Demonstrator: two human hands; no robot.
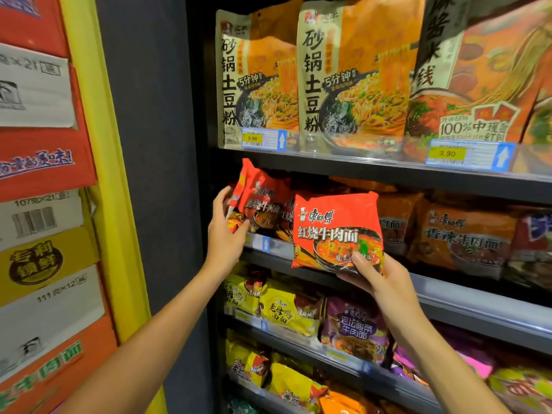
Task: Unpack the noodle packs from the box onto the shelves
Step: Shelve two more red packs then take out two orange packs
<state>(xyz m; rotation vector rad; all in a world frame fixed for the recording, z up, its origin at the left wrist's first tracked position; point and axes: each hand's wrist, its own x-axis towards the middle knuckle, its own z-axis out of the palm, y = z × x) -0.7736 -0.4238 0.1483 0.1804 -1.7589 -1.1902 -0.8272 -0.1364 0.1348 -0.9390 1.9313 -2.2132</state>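
Note:
My right hand [377, 274] grips the bottom edge of a red noodle pack [336, 227] and holds it upright in front of the second shelf [448, 174]. My left hand [225, 231] reaches to the shelf's left end. Its fingers and thumb curl round the lower left edge of another red noodle pack [257, 194] that stands tilted among more red packs. The box is not in view.
Tall beige and orange noodle bags [352, 73] fill the top shelf behind price tags [263, 138]. Yellow packs [286, 312] and purple packs [355, 327] lie on the lower shelves. Stacked cartons [41, 204] and a yellow post [113, 204] stand at the left.

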